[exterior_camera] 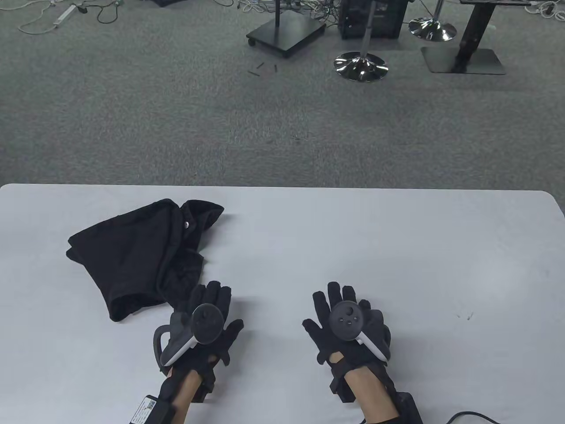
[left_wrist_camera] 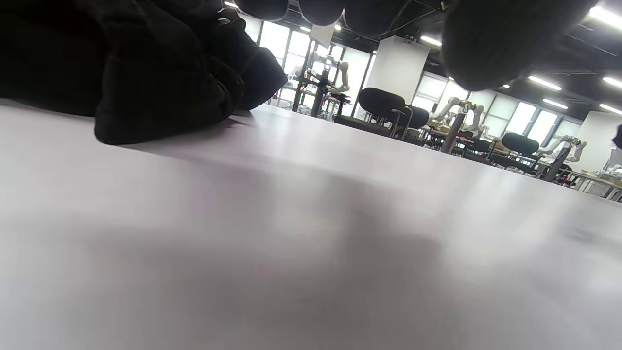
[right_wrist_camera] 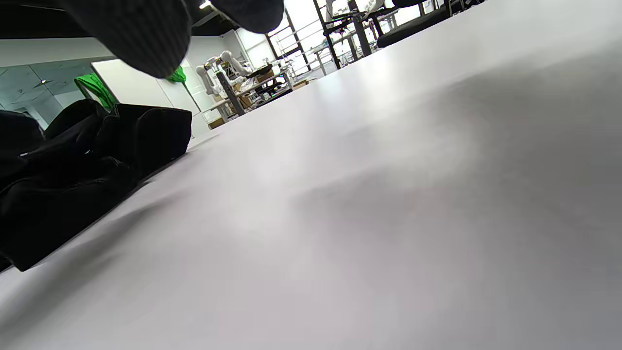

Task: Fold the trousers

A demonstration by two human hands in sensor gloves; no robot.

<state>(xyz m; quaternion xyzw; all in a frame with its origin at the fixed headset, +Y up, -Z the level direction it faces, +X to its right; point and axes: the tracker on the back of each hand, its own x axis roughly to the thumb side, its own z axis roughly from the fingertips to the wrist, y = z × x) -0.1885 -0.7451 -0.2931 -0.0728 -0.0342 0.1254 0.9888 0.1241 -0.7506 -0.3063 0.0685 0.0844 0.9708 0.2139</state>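
resting palm-down on the table [exterior_camera: 397, 247], left hand [exterior_camera: 204, 324] and right hand [exterior_camera: 348, 327] spread flat.

No text can be read anywhere; the small white label with a dark square printed code [exterior_camera: 145, 408], on the black strap at the left wrist, is too small and blurred to make out.

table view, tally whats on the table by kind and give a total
trousers: 1
gloved hands: 2, left hand and right hand
trackers: 2, one on each hand
total: 5
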